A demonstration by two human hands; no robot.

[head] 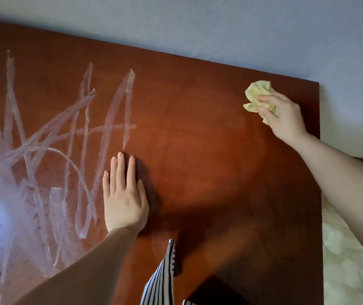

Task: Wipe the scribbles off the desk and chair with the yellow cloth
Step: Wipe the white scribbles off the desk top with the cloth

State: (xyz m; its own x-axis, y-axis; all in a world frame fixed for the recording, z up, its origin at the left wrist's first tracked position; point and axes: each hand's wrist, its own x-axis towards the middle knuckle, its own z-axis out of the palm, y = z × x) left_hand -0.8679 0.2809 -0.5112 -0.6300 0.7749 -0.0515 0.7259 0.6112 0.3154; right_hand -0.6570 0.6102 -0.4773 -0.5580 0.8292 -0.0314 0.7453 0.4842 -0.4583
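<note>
yellow cloth (257, 95) sat bunched in the right hand (283, 116) grip at the surface's (198, 139) two o'clock corner; left hand (124, 195) lay spread flat. firm overlapping strokes toward the nine o'clock scribbles (44, 150) would serve best.

Bare desk (198, 172) all the way between right hand (286, 119) fingertips and scribbles (44, 150); only left hand (124, 194), flat beside scribbles, blocks; wall (242, 29) just beyond fingers.

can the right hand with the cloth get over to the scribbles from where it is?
Probably yes. The right hand holds the yellow cloth near the desk's far right corner; bare wood lies between it and the scribbles. Only the left hand, flat beside the marks, might block.
</note>
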